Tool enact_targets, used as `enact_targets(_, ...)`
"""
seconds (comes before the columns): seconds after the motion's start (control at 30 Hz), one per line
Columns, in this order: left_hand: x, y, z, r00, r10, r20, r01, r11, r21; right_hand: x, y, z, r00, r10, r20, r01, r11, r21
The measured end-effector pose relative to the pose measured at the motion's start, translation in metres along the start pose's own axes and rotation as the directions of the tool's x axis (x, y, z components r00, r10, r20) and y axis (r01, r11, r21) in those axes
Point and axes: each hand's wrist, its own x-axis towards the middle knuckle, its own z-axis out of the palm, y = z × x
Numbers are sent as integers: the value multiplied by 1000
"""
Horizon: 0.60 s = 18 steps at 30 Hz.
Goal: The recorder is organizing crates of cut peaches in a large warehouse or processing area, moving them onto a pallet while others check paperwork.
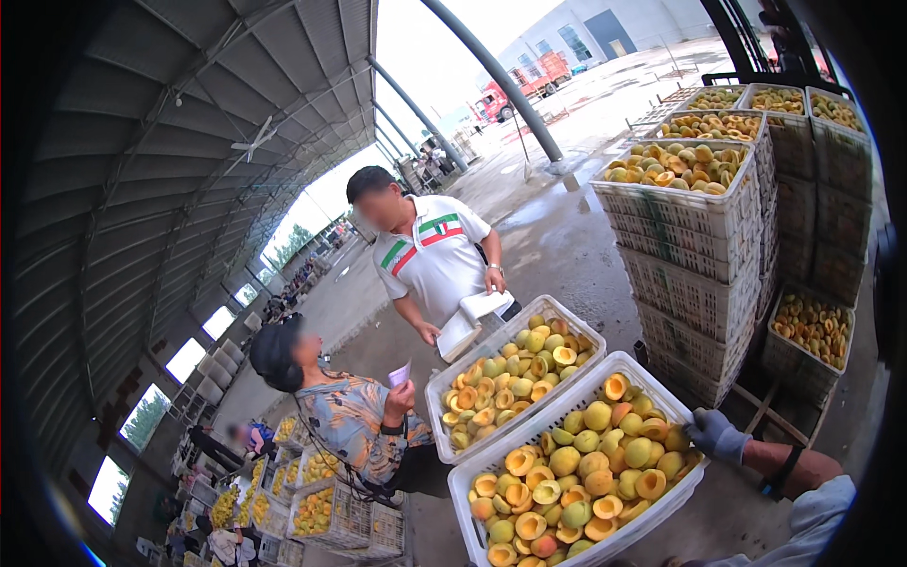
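Observation:
My right hand point(715, 433), in a grey glove, has its fingers closed on the right rim of a white plastic crate point(470, 496) full of halved yellow-green fruit point(595, 468). My left hand is not in view. Just beyond this crate is a second white crate point(437, 403) of similar fruit point(510, 373). Behind it stands a person in a white striped polo point(430, 250) holding white papers point(463, 331). At the left, a person in a patterned shirt point(345, 425) holds a small pale slip point(399, 373).
Tall stacks of fruit crates point(680, 312) stand on pallets at the right, with dark machinery point(756, 57) behind. More people point(222, 543) and crates point(331, 529) are at the lower left. Metal columns point(501, 85) edge the shed; a red truck point(524, 85) is outside.

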Motion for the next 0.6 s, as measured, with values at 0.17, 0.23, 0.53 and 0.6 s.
enact_targets(0.17,2,-1,-7,1000,1,-5,-1,1000,5,-2,1,2,997,-55,-46,56,998,8)
enact_targets(0.23,9,-7,-16,999,-13,29,13,1000,15,-2,3,3,993,-87,-81,89,996,15)
enact_targets(0.53,17,-17,-16,967,197,158,-205,978,36,-1,-5,-3,1000,8,-8,-8,1000,3)
enact_targets(0.6,16,-18,-14,999,3,54,-4,1000,20,-2,0,-3,1000,22,-8,-22,999,30)
